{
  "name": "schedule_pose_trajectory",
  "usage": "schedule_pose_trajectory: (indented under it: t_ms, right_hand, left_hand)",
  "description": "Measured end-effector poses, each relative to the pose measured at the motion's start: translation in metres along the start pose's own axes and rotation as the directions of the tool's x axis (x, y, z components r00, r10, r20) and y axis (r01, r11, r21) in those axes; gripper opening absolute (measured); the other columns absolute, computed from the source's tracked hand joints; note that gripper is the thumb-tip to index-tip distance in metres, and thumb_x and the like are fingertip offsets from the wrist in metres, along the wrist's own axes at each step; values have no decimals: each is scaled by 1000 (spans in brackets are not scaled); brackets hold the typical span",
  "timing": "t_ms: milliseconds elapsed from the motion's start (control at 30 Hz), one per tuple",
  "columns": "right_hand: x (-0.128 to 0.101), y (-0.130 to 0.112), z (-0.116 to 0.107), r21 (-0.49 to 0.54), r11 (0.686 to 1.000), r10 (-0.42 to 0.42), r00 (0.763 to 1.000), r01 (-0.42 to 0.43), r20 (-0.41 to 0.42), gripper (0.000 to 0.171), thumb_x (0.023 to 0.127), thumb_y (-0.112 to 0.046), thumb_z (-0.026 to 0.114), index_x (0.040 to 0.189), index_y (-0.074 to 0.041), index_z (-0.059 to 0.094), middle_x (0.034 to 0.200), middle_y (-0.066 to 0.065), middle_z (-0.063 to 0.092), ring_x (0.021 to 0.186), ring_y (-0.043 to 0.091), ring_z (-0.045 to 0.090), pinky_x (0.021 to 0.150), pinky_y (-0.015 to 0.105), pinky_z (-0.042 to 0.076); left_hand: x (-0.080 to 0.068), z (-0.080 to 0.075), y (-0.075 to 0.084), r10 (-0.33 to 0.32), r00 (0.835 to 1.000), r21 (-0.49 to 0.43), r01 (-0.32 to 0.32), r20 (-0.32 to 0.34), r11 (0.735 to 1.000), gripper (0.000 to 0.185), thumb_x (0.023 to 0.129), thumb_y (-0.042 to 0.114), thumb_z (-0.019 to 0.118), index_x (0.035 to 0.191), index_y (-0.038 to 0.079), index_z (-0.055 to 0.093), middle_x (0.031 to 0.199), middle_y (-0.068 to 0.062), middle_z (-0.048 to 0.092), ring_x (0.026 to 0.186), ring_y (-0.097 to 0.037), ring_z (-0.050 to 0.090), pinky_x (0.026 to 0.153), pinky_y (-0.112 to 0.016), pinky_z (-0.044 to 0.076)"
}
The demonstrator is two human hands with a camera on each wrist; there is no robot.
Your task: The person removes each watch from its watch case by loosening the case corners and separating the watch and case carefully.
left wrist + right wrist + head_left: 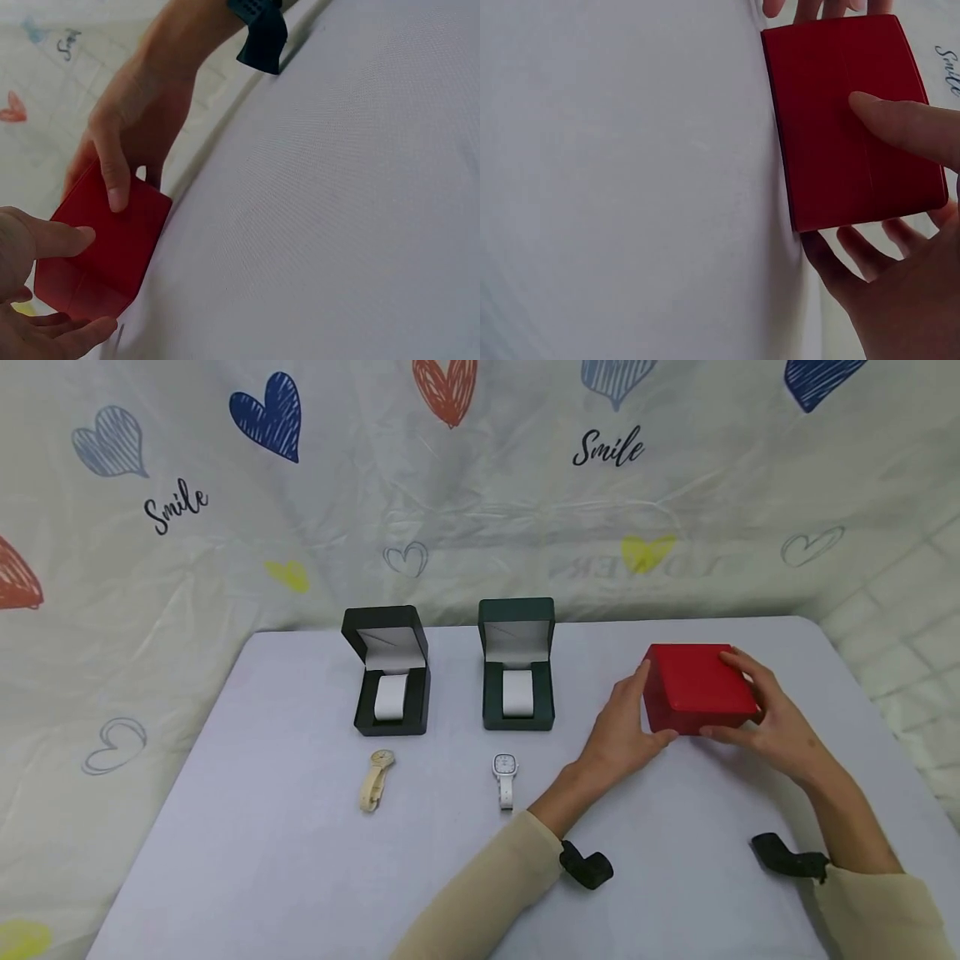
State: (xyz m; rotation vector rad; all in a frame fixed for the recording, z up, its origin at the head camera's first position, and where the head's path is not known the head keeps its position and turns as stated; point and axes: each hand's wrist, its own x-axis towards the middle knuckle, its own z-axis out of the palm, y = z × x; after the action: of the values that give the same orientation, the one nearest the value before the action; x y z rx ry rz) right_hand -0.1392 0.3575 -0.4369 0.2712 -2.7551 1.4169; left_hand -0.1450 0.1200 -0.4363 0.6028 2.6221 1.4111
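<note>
At the right of the table, both hands hold a closed red box (697,685) between them. My left hand (618,735) is at its left side, and my right hand (780,727) grips the right side with fingertips up at the lid's edge. Both thumbs lie against the front face, as the left wrist view shows on the red box (112,225). In the right wrist view the right thumb presses the front of the red box (847,127), and the fingers reach round its side. The box's far side is hidden.
Two watch boxes, one black (416,702) and one dark green (491,693), stand with lids up, each with a white cushion inside. Before them lie a beige watch (375,781) and a white watch (506,781). A heart-printed cloth (487,485) hangs behind the white table (285,877).
</note>
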Motion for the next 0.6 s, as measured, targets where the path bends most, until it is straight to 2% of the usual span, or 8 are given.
schedule_pose_trajectory:
  t_ms: [133, 233, 433, 600]
  right_hand:
    - [3, 2, -4, -10, 1000, 24, 1000, -23, 12, 113, 77, 6, 85, 166, -27, 24, 176, -3, 15, 123, -6, 38, 82, 1, 44]
    - [4, 3, -5, -9, 999, 33, 999, -33, 17, 114, 76, 6, 85, 166, -27, 24, 176, -4, 13, 123, -6, 37, 81, 2, 45]
    - [6, 4, -5, 12, 1000, -18, 1000, 18, 17, 112, 73, 12, 83, 164, -20, 27, 177, -5, 12, 125, -7, 36, 83, 0, 45]
    - [9, 10, -5, 33, 995, -93, 995, 92, 27, 109, 71, 18, 81, 161, -15, 30, 177, -5, 10, 126, -8, 35, 85, -1, 44]
  left_hand:
    - [4, 4, -3, 6, 1000, 0, -6, -9, 1000, 101, 91, 19, 81, 168, 20, 15, 165, -1, 39, 151, -12, 41, 113, -20, 47]
    - [6, 6, -4, 15, 1000, -11, -15, -11, 1000, 102, 91, 18, 82, 168, 20, 15, 165, -1, 40, 149, -11, 43, 109, -18, 48]
    - [11, 10, -8, 24, 1000, -38, -24, -6, 999, 105, 88, 17, 84, 168, 20, 15, 166, 1, 37, 146, -9, 44, 97, -9, 50]
    - [16, 13, -13, 42, 999, -6, -42, -9, 999, 109, 86, 20, 85, 168, 21, 13, 168, 3, 34, 149, -8, 41, 106, -14, 48]
